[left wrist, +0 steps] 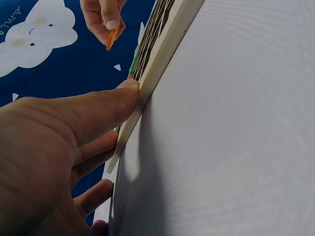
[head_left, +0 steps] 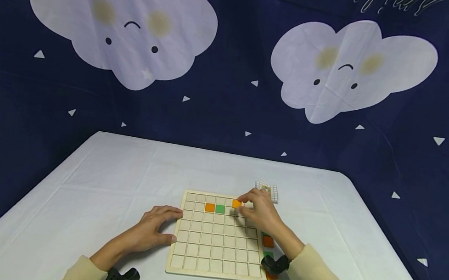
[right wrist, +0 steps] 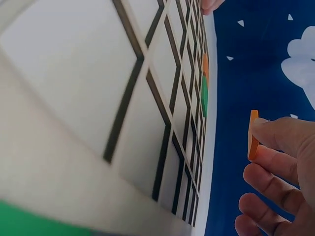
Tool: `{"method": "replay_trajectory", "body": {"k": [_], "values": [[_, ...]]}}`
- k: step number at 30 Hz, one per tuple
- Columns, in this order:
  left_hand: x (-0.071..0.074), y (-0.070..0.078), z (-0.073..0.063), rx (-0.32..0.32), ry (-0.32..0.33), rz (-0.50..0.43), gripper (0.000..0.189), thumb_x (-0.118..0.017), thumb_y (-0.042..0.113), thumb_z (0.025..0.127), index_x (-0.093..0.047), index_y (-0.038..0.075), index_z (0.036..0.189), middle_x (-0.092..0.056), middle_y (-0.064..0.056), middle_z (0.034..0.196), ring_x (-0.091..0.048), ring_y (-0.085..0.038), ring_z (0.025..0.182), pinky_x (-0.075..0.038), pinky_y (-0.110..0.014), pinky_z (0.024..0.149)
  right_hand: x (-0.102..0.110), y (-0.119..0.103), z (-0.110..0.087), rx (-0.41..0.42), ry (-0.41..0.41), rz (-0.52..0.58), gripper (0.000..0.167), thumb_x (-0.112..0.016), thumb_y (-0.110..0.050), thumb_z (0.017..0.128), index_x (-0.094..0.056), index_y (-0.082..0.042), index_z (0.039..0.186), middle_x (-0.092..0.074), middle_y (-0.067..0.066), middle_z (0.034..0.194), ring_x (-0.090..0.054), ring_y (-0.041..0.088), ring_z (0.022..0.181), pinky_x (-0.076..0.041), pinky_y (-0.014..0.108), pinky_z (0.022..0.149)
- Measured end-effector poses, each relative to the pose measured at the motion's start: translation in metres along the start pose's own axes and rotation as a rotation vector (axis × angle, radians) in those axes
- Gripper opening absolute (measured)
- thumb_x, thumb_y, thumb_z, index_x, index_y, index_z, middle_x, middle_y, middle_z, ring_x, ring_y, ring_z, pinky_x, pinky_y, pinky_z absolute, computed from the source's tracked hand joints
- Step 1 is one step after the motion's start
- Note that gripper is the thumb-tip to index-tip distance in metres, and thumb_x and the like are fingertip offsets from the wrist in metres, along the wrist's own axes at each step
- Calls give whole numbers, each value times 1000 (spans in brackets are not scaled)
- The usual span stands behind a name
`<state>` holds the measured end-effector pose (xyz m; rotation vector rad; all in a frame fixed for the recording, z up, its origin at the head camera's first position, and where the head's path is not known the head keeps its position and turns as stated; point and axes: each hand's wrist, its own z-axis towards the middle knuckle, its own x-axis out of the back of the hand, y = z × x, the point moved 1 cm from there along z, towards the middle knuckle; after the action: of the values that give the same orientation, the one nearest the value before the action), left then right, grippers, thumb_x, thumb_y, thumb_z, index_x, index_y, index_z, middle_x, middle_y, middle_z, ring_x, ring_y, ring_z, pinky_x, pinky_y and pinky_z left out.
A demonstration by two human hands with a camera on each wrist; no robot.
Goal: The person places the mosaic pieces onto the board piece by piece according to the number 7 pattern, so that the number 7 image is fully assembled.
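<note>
A wooden grid board [head_left: 170,263] lies on the white table, with an orange tile [head_left: 210,207] and a green tile [head_left: 220,209] side by side in its second row from the far edge. Thumb and fingertips of my right hand [head_left: 260,211] pinch another orange tile [head_left: 236,203], held above the far part of the board; the right wrist view shows this orange tile [right wrist: 253,135] on edge, apart from the grid. My left hand [head_left: 152,229] touches the board's left edge, its thumb [left wrist: 108,105] against the rim in the left wrist view.
Along the board's right side lie orange tiles [head_left: 268,241] and green tiles [head_left: 268,254], partly hidden by my right forearm. Beyond the board's far right corner is a small card with a coloured grid [head_left: 273,194]. A dark blue cloth with clouds [head_left: 226,126] hangs behind the table.
</note>
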<state>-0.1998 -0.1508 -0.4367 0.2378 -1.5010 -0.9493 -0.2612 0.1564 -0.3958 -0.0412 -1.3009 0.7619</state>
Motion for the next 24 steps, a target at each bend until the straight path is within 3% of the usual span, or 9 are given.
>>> {"method": "replay_trajectory", "body": {"k": [24], "values": [[0,-1,-1,-15,-3,-3,55,-74,26,79,-56,10,128,-49,-5,138,-37,-34,131,-22,-60,103,-17,1,11,-61,-82,-26,18,-74,-20,78,-73,-12,95,-61,-2,87,-44,12,80,-36,30,75]]}}
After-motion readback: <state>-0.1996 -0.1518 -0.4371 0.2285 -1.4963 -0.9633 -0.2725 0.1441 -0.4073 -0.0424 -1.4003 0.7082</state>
